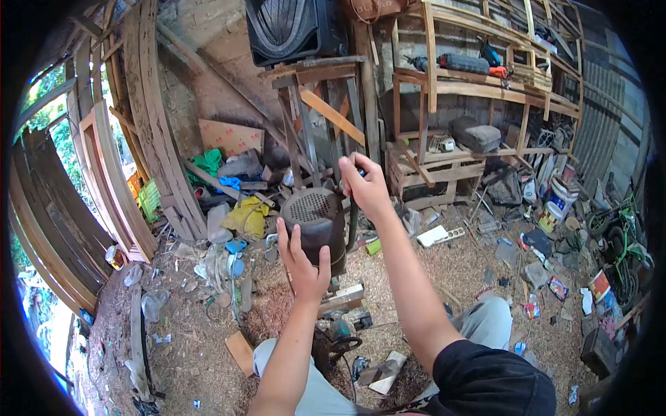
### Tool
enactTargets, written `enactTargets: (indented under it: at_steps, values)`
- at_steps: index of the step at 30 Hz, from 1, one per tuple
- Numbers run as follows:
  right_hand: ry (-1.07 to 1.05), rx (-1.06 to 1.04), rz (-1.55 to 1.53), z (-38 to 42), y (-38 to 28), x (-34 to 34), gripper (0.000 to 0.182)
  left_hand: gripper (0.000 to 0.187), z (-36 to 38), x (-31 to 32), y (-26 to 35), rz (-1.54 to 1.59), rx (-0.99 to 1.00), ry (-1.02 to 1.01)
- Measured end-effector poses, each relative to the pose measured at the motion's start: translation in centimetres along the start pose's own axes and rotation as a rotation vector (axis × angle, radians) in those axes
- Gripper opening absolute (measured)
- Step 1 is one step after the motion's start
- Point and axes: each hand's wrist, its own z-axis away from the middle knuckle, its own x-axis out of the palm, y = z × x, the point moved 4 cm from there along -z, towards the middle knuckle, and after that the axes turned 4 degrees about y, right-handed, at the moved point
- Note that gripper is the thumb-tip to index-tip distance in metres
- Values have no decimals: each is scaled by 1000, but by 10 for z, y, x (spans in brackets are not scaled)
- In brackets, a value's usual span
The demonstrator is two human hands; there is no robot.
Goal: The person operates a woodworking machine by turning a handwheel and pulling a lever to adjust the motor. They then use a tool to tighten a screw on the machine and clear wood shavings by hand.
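A dark cylindrical metal housing point(316, 225) with a perforated round top stands upright in front of me. My left hand point(305, 267) lies against its near left side with the fingers spread. On the right, my right hand point(362, 184) is closed near the top of a dark upright rod or handle point(353, 225) beside the housing. Below them, wood pieces point(341, 299) and a machine part with a small dark wheel point(345, 344) sit between my knees.
Behind the housing stands a wooden stool point(322, 69) bearing a black speaker point(295, 31). Wooden shelves point(485, 90) hold tools at the back right. A power strip point(440, 236), rags and scraps litter the floor. A small bicycle point(617, 256) is at far right.
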Motion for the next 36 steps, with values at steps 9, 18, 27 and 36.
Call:
enactTargets:
  at_steps: [9,18,27,36]
  values:
    - [96,-138,-134,2,9,2,32,80,-1,17,-20,-226,13,-28]
    - [148,-176,-104,24,7,1,33,80,-4,18,-17,-255,19,-38]
    - [171,-214,-91,26,9,-1,26,87,-11,14,-19,-274,-51,-98]
    - [113,-222,-127,21,13,-2,28,88,-10,5,-23,-209,-22,-31]
